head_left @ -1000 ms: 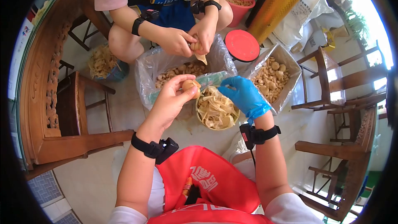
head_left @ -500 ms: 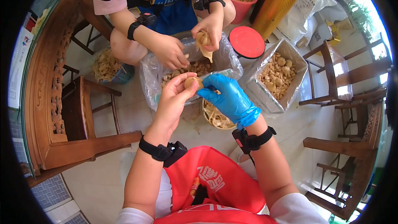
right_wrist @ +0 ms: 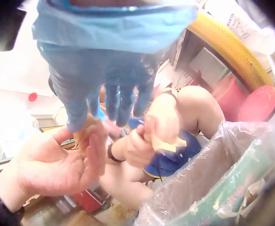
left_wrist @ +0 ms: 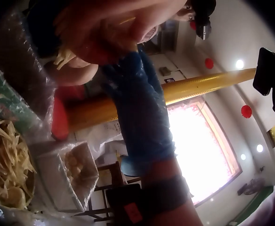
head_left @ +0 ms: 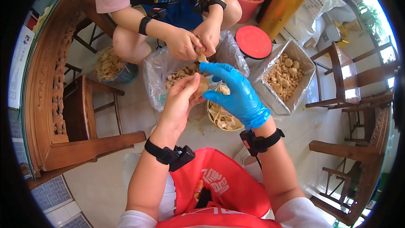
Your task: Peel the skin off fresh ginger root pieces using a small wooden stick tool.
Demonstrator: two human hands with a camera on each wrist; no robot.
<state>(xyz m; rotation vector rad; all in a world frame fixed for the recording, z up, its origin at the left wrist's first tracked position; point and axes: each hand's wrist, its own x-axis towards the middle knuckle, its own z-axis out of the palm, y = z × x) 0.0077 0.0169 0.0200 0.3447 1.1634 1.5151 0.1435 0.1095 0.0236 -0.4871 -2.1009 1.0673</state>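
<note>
My bare left hand (head_left: 176, 103) grips a pale garlic bulb (head_left: 203, 86) between thumb and fingers, above the plastic-lined bin. The blue-gloved right hand (head_left: 239, 98) is beside the bulb with its fingers extended and spread. In the right wrist view, the glove's thumb meets the bulb (right_wrist: 84, 135) held in the left hand (right_wrist: 57, 167), while the other gloved fingers hang straight. The left wrist view shows the glove (left_wrist: 144, 113) reaching up to the left hand (left_wrist: 97, 35). Below the hands, a round container (head_left: 238, 127) holds papery skins.
Opposite, another person's hands (head_left: 185, 44) hold a garlic piece over the lined bin (head_left: 154, 67) of cloves. A lined box (head_left: 310, 76) of cloves and bulbs stands at right, near a red lid (head_left: 253, 42). Wooden chairs (head_left: 337, 76) and carved furniture (head_left: 40, 88) flank the space.
The gloved fingers have spread and lifted forward from the bulb, and the left hand has turned slightly around it. The other person's hands have come together.
</note>
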